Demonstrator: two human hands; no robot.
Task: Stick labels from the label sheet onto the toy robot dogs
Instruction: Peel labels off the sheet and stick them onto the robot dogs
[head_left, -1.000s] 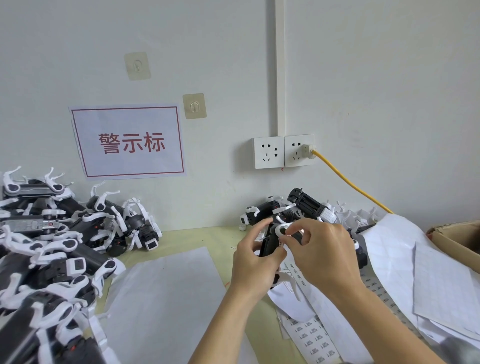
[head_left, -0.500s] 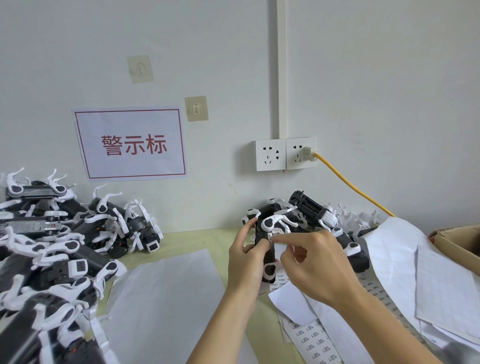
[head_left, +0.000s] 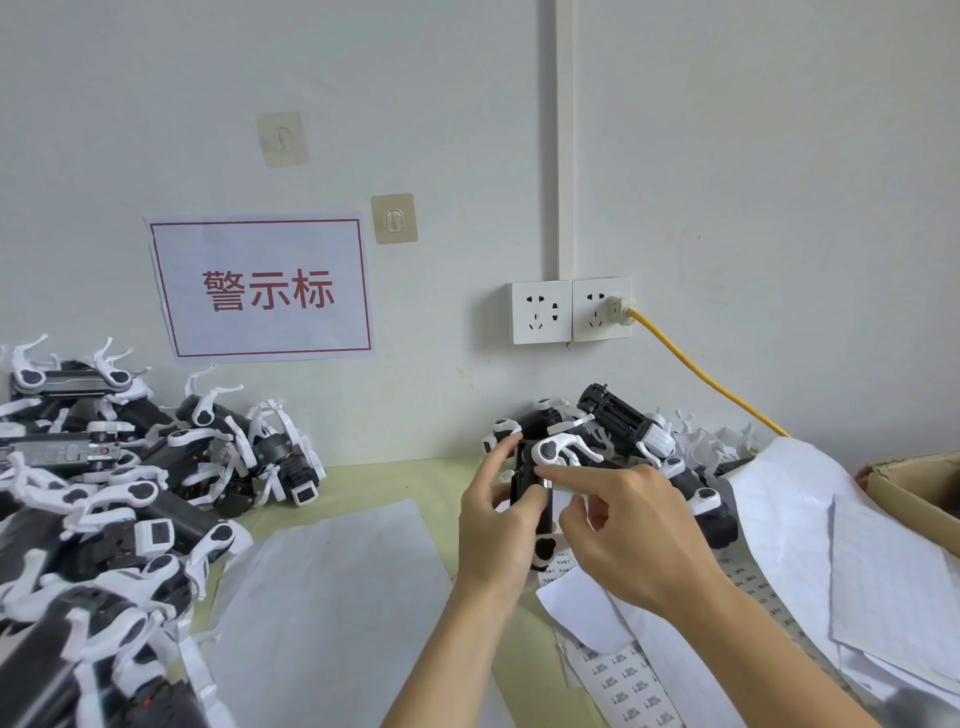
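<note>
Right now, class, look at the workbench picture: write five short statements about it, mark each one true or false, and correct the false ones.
1. The left hand grips a black toy robot dog held above the table. True.
2. The right hand lies flat on the table, away from the dog. False: its forefinger is stretched out onto the held dog's body.
3. A yellow cable is plugged into the right wall socket. True.
4. The pile of robot dogs on the left is stacked inside the cardboard box. False: the pile lies loose on the table; the cardboard box is at the right edge.
5. A label sheet with printed labels lies below the right forearm. True.
</note>
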